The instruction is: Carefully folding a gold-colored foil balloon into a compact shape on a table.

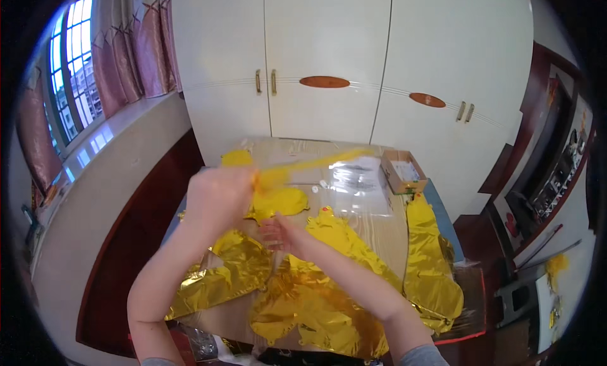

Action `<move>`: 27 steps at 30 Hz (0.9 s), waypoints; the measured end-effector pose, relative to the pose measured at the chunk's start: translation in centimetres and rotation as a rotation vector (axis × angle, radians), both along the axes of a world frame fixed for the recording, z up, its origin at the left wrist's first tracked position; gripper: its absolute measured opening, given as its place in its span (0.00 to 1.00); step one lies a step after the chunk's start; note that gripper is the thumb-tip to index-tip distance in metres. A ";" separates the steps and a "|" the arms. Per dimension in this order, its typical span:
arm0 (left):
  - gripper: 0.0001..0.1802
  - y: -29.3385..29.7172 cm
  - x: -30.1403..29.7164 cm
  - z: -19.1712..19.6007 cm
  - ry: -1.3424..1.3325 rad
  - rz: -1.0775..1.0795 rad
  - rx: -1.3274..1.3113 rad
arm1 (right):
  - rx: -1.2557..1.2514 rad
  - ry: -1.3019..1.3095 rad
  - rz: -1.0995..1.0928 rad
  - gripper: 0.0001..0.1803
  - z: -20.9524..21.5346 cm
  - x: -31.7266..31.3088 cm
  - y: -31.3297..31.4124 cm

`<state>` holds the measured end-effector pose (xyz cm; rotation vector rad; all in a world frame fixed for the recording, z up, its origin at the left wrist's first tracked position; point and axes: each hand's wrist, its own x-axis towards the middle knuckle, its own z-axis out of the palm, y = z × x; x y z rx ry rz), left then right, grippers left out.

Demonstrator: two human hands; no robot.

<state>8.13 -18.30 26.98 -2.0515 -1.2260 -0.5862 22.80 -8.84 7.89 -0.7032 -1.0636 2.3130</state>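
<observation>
Gold foil balloons [303, 296], cardboard box [403, 171], wardrobe [354, 62]

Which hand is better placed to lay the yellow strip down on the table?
Probably the left hand: it already grips the yellow strip above the table. The right hand is lower, by the gold foil balloons.

White wardrobe doors [329, 56] with brass handles are seen behind the table [373, 224], and daylight is admitted through a pink-curtained window [74, 69].
</observation>
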 end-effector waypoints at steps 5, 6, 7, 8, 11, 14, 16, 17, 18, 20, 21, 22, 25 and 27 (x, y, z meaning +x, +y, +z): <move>0.12 -9.4 7.6 -4.1 0.233 -0.376 0.162 | -0.161 0.312 -0.040 0.40 -4.7 9.6 1.6; 0.15 -10.3 8.1 -5.8 0.314 -0.475 0.238 | -0.220 0.317 -0.073 0.40 -3.3 12.3 1.1; 0.15 -11.1 9.1 -7.7 0.297 -0.503 0.212 | -0.243 0.368 -0.042 0.41 -3.2 15.3 0.5; 0.15 -11.9 9.5 -10.0 0.304 -0.496 0.157 | -0.291 0.438 0.029 0.41 -4.2 16.7 0.4; 0.14 -12.7 11.2 -15.6 0.245 -0.545 -0.031 | -0.177 0.283 0.066 0.44 -4.4 24.0 -4.4; 0.14 -13.9 12.4 -19.6 0.221 -0.572 -0.109 | -0.030 -0.182 -0.099 0.43 -2.3 29.0 -10.7; 0.15 -14.0 12.9 -20.5 0.183 -0.589 -0.144 | 0.067 -0.300 -0.084 0.39 -2.9 31.5 -13.7; 0.15 -14.2 13.0 -20.8 0.166 -0.591 -0.163 | 0.115 -0.356 -0.068 0.37 -3.2 32.0 -15.0; 0.15 -14.2 13.2 -21.3 0.156 -0.595 -0.174 | 0.191 -0.426 -0.101 0.36 -3.8 32.3 -16.2; 0.15 -14.1 13.3 -22.2 0.143 -0.590 -0.197 | 0.348 -0.559 -0.157 0.33 -4.7 32.4 -17.7; 0.15 -14.0 13.4 -22.3 0.159 -0.593 -0.207 | 0.466 -0.621 -0.169 0.31 -4.6 32.3 -18.1; 0.15 -14.0 13.5 -22.3 0.173 -0.595 -0.218 | 0.585 -0.684 -0.180 0.29 -4.5 31.9 -18.5; 0.15 -13.7 13.5 -22.9 0.192 -0.596 -0.254 | 0.889 -0.820 -0.169 0.24 -2.4 29.0 -18.9; 0.16 -13.7 13.4 -23.6 0.202 -0.590 -0.286 | 1.071 -0.865 -0.146 0.23 -1.6 27.0 -18.0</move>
